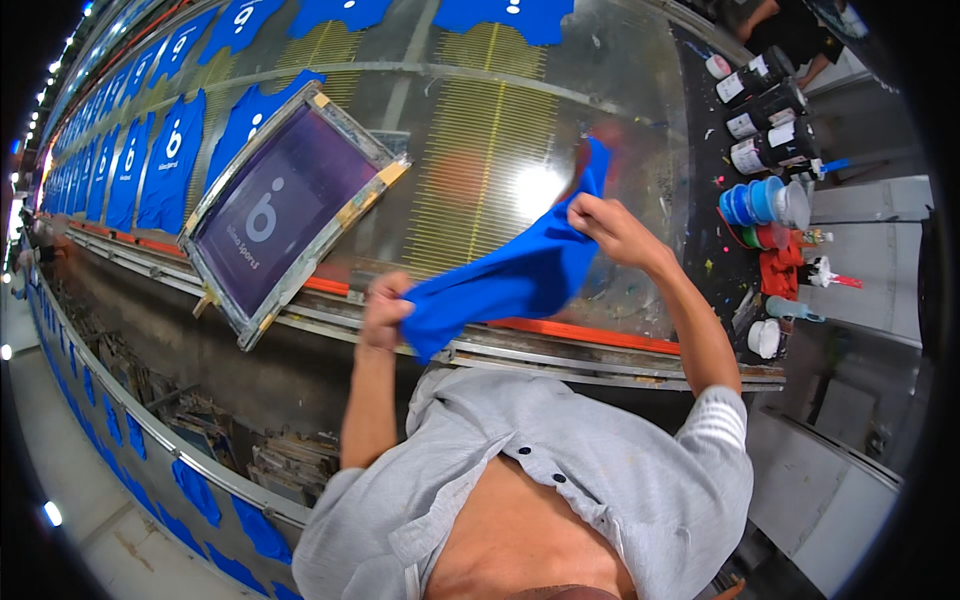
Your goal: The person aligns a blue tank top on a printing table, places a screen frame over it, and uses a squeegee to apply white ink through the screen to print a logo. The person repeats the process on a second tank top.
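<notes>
Before me stretches a long, glossy grey table (600,80) with yellow ruled markings (480,170), a narrow orange strip (600,334) along its near edge and a bright white glare (540,190) on its top. At its right end I see a black work surface (705,200), with flat pale grey panels (865,265) beyond. On my left, a long silver metal rail (140,409) runs beside a pale grey floor (110,540), and small white lights (53,67) line the dark far side
</notes>
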Demonstrator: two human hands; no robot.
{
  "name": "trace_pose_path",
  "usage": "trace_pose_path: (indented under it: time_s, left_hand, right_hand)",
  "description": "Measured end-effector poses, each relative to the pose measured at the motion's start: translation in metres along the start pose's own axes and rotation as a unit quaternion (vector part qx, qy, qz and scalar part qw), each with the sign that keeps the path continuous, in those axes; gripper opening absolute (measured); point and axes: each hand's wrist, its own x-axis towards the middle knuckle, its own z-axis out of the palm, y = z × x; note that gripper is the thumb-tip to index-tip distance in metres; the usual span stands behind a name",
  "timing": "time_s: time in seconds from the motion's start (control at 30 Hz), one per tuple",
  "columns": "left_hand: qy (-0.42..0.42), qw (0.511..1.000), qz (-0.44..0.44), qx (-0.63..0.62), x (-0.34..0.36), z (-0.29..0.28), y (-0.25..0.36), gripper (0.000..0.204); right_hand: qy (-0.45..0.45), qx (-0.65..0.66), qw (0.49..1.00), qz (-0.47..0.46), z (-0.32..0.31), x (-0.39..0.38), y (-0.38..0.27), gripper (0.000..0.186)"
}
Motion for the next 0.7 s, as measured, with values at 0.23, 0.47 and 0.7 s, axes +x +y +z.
trace_pose_path:
  time_s: [0.23, 0.47, 0.7]
  left_hand:
    - [-0.039, 0.970, 0.237, -0.033, 0.194, 0.081, 0.173, 0.039]
    - [-0.024, 0.996, -0.090, -0.014, 0.118, 0.051, 0.003, 0.068]
    - [-0.056, 0.848, -0.330, -0.410, 0.026, 0.026, -0.094, 0.098]
  right_hand:
    - [0.306, 0.273, 0.912, -0.012, -0.033, -0.021, -0.065, 0.015]
    - [0.448, 0.444, 0.772, 0.081, 0.032, -0.047, 0.014, 0.017]
    - [0.234, 0.628, 0.629, 0.394, 0.100, -0.107, 0.052, 0.022]
